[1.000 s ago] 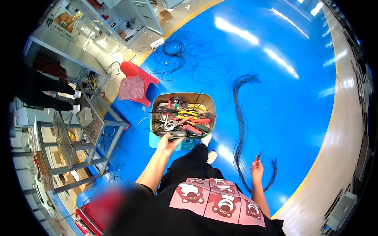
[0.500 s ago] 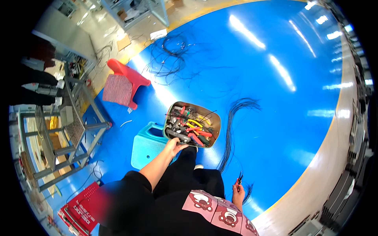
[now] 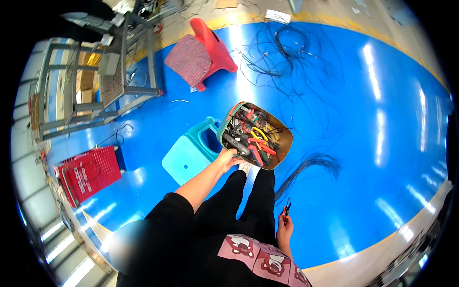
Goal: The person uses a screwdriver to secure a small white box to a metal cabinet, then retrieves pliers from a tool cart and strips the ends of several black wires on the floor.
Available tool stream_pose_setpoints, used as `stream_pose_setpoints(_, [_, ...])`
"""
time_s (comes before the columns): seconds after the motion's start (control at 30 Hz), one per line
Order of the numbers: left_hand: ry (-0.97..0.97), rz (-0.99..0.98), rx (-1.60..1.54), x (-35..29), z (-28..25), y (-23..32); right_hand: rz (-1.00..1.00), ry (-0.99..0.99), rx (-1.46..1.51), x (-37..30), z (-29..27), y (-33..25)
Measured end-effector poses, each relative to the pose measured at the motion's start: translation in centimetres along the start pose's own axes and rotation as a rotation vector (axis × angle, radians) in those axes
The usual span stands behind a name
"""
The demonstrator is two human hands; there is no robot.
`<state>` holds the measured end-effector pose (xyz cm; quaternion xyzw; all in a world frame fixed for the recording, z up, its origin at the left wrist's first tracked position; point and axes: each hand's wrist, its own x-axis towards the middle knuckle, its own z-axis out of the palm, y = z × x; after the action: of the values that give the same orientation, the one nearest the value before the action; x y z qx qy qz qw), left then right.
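Observation:
My left hand (image 3: 228, 160) grips the near edge of a metal box (image 3: 286, 138), with the thumb over its rim. Hand tools fill the box: yellow-handled pliers (image 3: 258, 132), red-handled tools (image 3: 257, 140) and a dark grey tool (image 3: 236, 144) among several others. Lower, beside my right thigh, my right hand (image 3: 285, 229) is closed around small pliers (image 3: 287, 209) with red and black handles. Their jaws point away from me. A bundle of black cables (image 3: 306, 167) lies on the floor just beyond them.
Left of the box stands a turquoise stool (image 3: 186, 158). Farther off are a red plastic chair (image 3: 217, 52) with a patterned cushion, loose black cables (image 3: 287, 48) on the blue floor, a grey metal step frame (image 3: 138, 91) and a red case (image 3: 93, 172).
My view has turned left, so the chair, stool and cables appear shifted. The box stays in my left hand and the pliers in my right.

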<state>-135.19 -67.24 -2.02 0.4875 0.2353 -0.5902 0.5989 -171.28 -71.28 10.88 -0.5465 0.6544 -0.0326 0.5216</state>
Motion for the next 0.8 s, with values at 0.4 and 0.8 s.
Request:
stream_pose_setpoints(0.4, [0.083, 0.117, -0.374, -4.3, 3.9, -1.0, -0.196, -0.076, -0.044, 16.3, -12.4, -9.2])
stream_pose_setpoints(0.8, [0.062, 0.195, -0.647, -7.5, 0.1, 1.4, -0.093, -0.199, -0.031, 21.7, -5.9, -24.9])
